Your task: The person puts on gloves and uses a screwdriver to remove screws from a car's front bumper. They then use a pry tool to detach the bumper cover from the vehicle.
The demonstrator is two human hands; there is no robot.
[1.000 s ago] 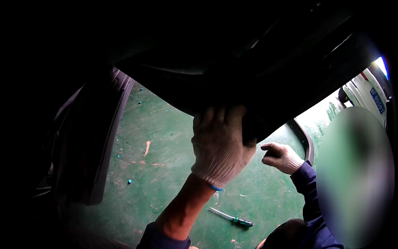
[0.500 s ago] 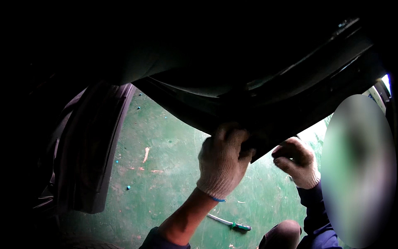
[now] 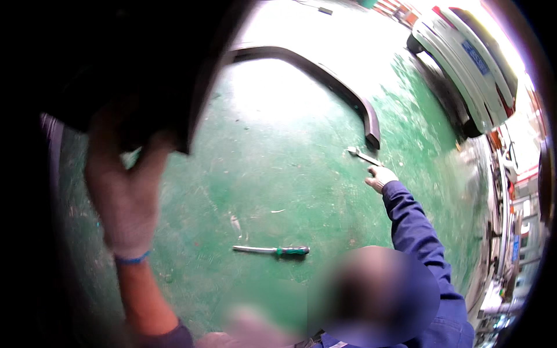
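Observation:
At the left, my left hand (image 3: 125,191) wears a pale knitted glove with a blue cuff edge. It is closed on the lower edge of a dark panel (image 3: 194,87), its fingertips lost in shadow. My right hand (image 3: 383,178), gloved too, is stretched far out to the right, low over the green floor. Its thumb and forefinger look apart. Just beyond them lies a metal wrench (image 3: 364,156), one end close to the hand; whether they touch is unclear. A screwdriver-like tool with a green and black handle (image 3: 292,250) and metal shaft rests nearer me.
A long, curved dark trim strip (image 3: 325,77) lies on the green floor (image 3: 272,168) beyond the wrench. A white car (image 3: 464,66) stands at the far right. Shelving and equipment (image 3: 513,261) line the right side. Blurred patches cover part of the lower area.
The view has swung to the right, away from the dark underside. My right hand has left the panel's edge and reached out beside the wrench. My left hand still holds the panel.

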